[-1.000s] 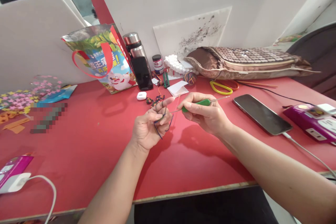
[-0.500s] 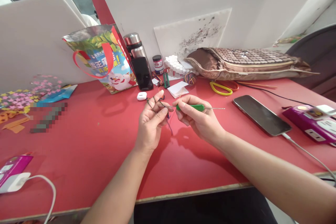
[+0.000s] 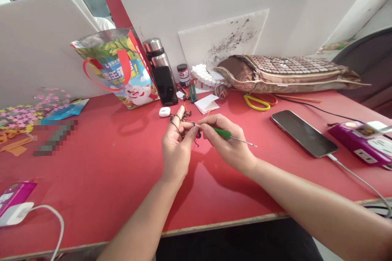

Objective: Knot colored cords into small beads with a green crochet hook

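My right hand (image 3: 225, 136) grips a crochet hook (image 3: 221, 132) by its green handle, its bare metal end sticking out to the right. Dark yarn (image 3: 175, 124) loops round the raised index finger of my left hand (image 3: 178, 142). Thumb and fingers of that hand pinch the yarn work close to the hook's other end. The fingertips of both hands nearly meet, so the hook tip and most of the stitches are hidden. A short dark yarn tail (image 3: 196, 143) hangs below the fingers.
Beyond my hands lie a white earbud case (image 3: 164, 111), a folded white paper (image 3: 206, 104) and a multicoloured yarn ball (image 3: 221, 91). A phone (image 3: 168, 85) leans on a steel flask (image 3: 155, 51). To the right are another phone (image 3: 304, 132), yellow-handled scissors (image 3: 257, 103) and a purple power strip (image 3: 352, 142).
My right hand has shifted slightly left against my left hand. The crochet hook has tilted, its right end now lower. The yarn tail hangs shorter beneath the fingers.
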Motion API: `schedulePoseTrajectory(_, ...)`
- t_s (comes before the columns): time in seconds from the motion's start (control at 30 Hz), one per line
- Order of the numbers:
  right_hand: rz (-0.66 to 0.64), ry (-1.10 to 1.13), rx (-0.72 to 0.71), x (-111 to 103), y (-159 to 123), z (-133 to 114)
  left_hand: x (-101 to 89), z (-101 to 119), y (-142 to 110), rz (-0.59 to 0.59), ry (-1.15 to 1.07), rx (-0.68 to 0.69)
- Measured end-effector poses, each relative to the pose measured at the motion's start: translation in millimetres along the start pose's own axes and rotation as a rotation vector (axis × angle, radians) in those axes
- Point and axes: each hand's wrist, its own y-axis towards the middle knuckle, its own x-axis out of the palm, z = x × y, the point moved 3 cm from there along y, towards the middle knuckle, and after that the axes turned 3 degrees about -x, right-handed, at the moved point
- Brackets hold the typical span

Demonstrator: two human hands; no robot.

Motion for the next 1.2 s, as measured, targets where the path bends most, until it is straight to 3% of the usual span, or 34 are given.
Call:
schedulePoseTrajectory(0.1, -0.002, -0.146, -0.123, 4, -5, -4, 0.4, -1, 1, -0.015, -0.075, -0.029)
schedulePoseTrajectory(0.23, -0.075, -0.164, -0.247, 5, -6, -9, -3.8, 5, 8, -0.09, -0.317, -0.162)
schedulePoseTrajectory(0.4, -0.094, -0.075, -0.121, -3, 0, -5, -11.5, 14, 17, -0.208, -0.348, -0.21)
schedulePoseTrajectory(0.63, -0.095, 0.031, -0.034, -12, 8, -8, -19.3, 16, 19, -0.202, -0.423, -0.335)
schedulePoseTrajectory(0.87, -0.136, 0.183, 0.11, -19, 15, -9, -19.2, 11, 19, -0.33, -0.537, -0.497)
schedulePoseTrajectory(1.03, -0.16, 0.304, 0.247, -21, 14, -1, -13.9, 11, 17, -0.327, -0.581, -0.566)
schedulePoseTrajectory(1.2, -0.127, 0.287, 0.262, -21, 14, -2, -13.4, 11, 17, -0.284, -0.569, -0.56)
